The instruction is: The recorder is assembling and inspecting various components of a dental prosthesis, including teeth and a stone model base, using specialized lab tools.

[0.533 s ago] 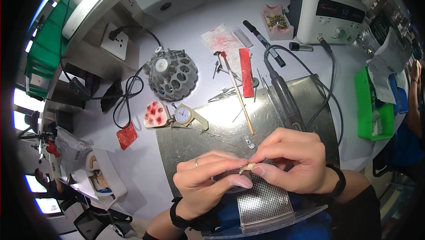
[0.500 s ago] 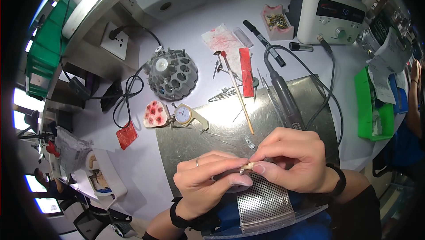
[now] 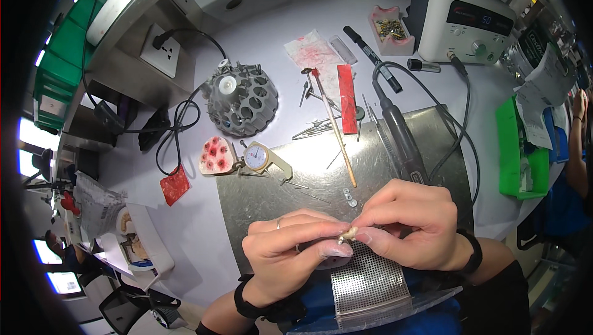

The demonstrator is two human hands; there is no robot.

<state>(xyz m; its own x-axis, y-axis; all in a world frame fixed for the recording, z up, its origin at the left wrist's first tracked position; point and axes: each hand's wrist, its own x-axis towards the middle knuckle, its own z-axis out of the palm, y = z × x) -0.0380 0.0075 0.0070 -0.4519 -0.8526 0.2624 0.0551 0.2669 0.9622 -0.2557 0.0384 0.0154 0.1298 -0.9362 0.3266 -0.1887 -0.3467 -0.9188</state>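
Observation:
Between the fingertips of both hands sits a small cream, tooth-like dental piece [image 3: 350, 233] with a shiny metal bit at its left end. My left hand [image 3: 290, 245] pinches the left end between thumb and fingers. From the other side, my right hand [image 3: 411, 227] pinches it the same way. Both hands are above a perforated metal plate [image 3: 370, 282] at the bench's near edge. Part of a pinkish object [image 3: 334, 263] shows beneath my left fingers; its kind is unclear. Several small whitish pieces [image 3: 350, 198] lie just beyond the fingertips on a metal sheet [image 3: 278, 202].
Beyond lie a dial caliper [image 3: 256, 157], a red-spotted plaster block [image 3: 216, 156], a brush [image 3: 336, 131], a red strip [image 3: 347, 100] and loose burs. A grey bur stand [image 3: 242, 100] is left. A corded handpiece [image 3: 401, 140] and control box [image 3: 466, 23] stand right, near a green bin [image 3: 508, 149].
The cream dental piece has turned a little between my fingertips, showing more of its side. Both hands keep their pinch in nearly the same place. The whole view has shifted slightly.

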